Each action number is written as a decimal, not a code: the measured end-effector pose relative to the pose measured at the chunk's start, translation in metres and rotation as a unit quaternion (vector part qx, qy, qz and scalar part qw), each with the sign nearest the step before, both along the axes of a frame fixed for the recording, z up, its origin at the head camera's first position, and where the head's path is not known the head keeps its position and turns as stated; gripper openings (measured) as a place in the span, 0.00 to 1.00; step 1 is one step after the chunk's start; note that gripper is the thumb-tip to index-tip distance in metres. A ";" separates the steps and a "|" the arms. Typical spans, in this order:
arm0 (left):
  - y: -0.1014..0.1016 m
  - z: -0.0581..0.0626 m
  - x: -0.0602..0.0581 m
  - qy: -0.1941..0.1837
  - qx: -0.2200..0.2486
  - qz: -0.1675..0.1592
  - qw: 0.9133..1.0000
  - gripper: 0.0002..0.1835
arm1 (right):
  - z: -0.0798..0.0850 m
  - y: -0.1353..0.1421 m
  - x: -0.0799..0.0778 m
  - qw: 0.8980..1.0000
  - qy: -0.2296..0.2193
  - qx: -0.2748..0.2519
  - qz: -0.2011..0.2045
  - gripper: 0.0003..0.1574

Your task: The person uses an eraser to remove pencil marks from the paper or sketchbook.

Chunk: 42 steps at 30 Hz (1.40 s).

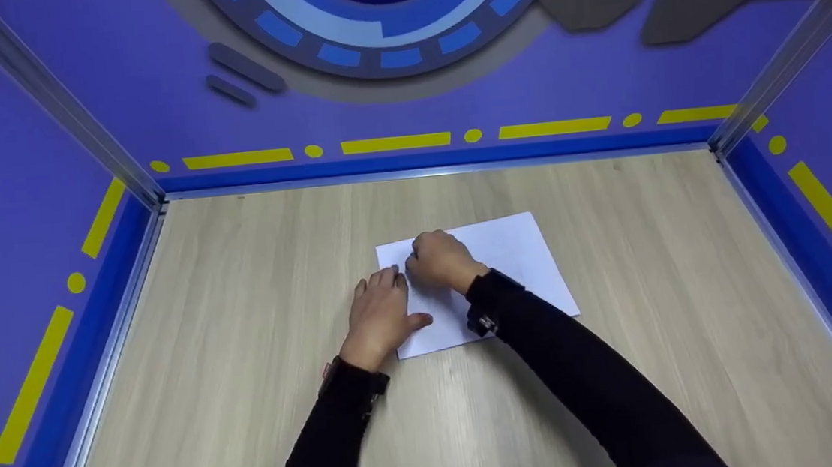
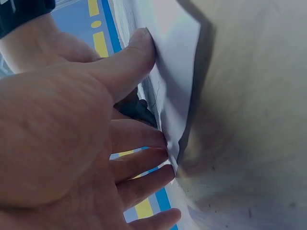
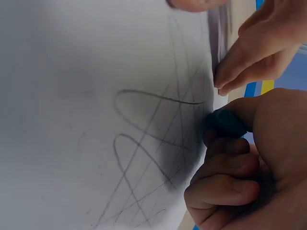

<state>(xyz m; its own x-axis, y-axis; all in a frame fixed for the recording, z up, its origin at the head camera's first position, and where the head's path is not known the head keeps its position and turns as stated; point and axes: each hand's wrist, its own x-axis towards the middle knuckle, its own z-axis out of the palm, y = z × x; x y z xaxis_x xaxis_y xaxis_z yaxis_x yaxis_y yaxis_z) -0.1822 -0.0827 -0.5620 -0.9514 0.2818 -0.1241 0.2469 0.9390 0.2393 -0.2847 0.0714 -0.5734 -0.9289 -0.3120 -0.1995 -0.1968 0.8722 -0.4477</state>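
Note:
A white sheet of paper [image 1: 516,262] lies slightly turned on the table. Its face carries looping, crossing pencil lines [image 3: 125,91], clearest in the right wrist view. My right hand [image 1: 442,260] is over the upper left part of the sheet, fingers curled, pinching a small dark teal eraser [image 3: 225,123] against the paper between thumb and forefinger. The left hand [image 1: 379,312] rests at the sheet's left edge, fingers extended along it and thumb [image 2: 139,48] on the paper. Near those fingertips the paper edge [image 2: 178,148] looks a little crumpled.
Light wood-grain table [image 1: 257,315] surrounds the sheet. Blue-purple panels [image 1: 405,114] with yellow marks stand at the back and both sides, joined by metal rails [image 1: 123,327]. Small dark specks [image 2: 249,212] dot the table in the left wrist view.

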 end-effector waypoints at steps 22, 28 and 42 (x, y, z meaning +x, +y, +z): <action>0.003 0.000 -0.001 -0.038 -0.019 0.010 0.999 0.53 | 0.011 0.173 -0.008 0.990 -0.029 -0.046 -0.127 0.24; 0.004 0.001 -0.001 -0.040 -0.018 0.009 0.999 0.53 | 0.014 0.180 -0.008 0.991 -0.041 -0.039 -0.124 0.24; 0.003 0.001 -0.002 -0.038 -0.021 0.009 0.999 0.53 | 0.022 0.134 0.002 0.990 -0.061 -0.031 -0.126 0.22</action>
